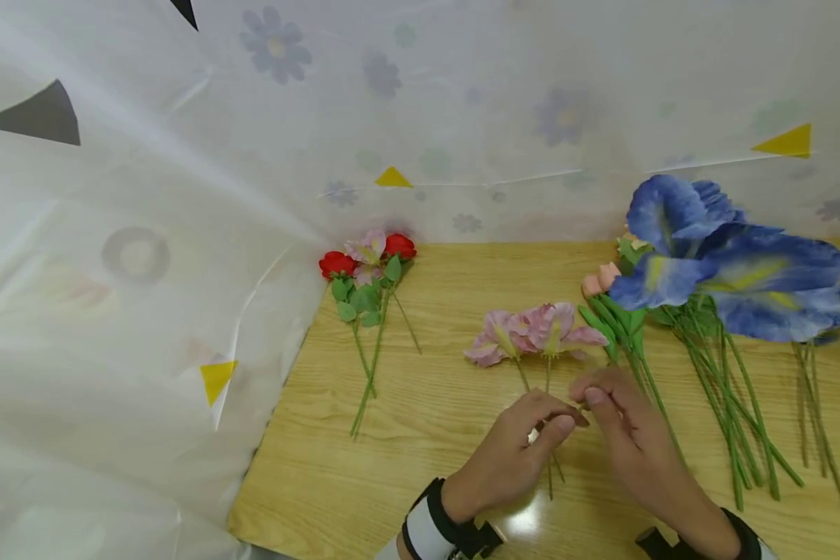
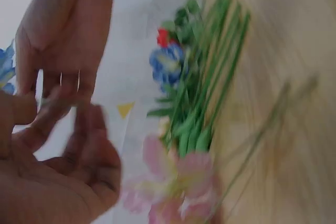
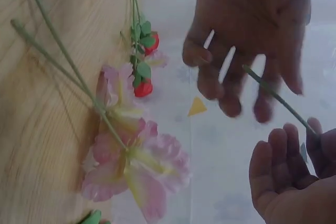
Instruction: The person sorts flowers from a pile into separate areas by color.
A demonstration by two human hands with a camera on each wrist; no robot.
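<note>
In the head view my right hand point(image 1: 633, 435) pinches a thin green flower stem between thumb and index finger. The right wrist view shows this green stem point(image 3: 283, 100) slanting from the pinch across the fingers of my left hand point(image 3: 247, 30), which are loosely bent and spread, with the thumb apart. Below the hands lie two pink flowers point(image 1: 553, 327) on the table, their stems running under my left hand. Large blue iris flowers point(image 1: 679, 225) spread out beyond my right hand. The head of the held stem cannot be made out.
Two red roses point(image 1: 337, 264) and a pink flower point(image 1: 368, 247) lie at the table's far left. Pinkish tulip-like flowers point(image 1: 600, 278) and several green stems point(image 1: 731, 420) lie to the right. A white patterned plastic sheet point(image 1: 476, 93) hangs behind the wooden table point(image 1: 308, 482).
</note>
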